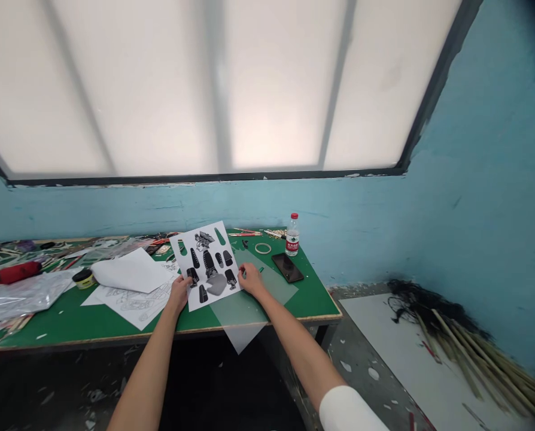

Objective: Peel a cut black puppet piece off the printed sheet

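A white sheet of paper (187, 244) printed with black figure parts is held up over the green table, tilted toward me. One cut-out in it shows the green table through the sheet near its top right corner. My left hand (180, 293) pinches the sheet's lower left edge. My right hand (250, 278) closes on its right edge. Beneath the right hand lies a translucent sheet (240, 329), one corner hanging over the table's front edge. A black phone (288, 267) and a tape ring (263, 248) lie just right of the hands.
On the green table (312, 299) a water bottle (292, 234) stands at the back right. Drawn sheets (137, 305), a small jar (84, 278), a red pouch (18, 272) and plastic bags (29, 296) crowd the left. Bamboo sticks (474, 347) lie on the floor at right.
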